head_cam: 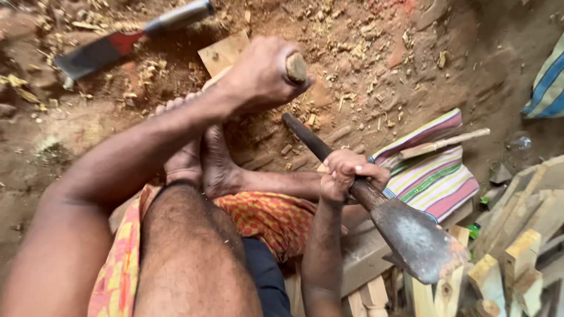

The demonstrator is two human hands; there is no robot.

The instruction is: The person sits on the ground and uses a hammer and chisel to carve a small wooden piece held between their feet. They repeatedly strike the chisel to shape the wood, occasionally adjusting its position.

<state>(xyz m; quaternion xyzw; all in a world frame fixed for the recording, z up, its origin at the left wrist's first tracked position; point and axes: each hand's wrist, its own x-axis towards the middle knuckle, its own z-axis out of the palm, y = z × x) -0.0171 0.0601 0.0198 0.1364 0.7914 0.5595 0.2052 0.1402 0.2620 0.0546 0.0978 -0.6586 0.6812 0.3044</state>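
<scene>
My left hand (258, 76) is shut on a short round wooden stick (295, 66), held over a flat wooden block (223, 53) on the dirt floor. My right hand (349, 176) grips the dark wooden handle of a hatchet-like tool (305, 138). Its broad rusty blade (417, 240) is raised toward the camera, low and to the right. My bare feet (205, 164) rest together on the ground just below the left hand. An orange checked cloth (264, 217) covers my lap.
A flat-bladed tool with a metal handle (100, 53) lies at the top left. A striped cloth (435, 182) with a wooden-handled tool (446, 142) on it sits at the right. Cut wood pieces (523, 252) pile at the bottom right. Wood chips litter the dirt.
</scene>
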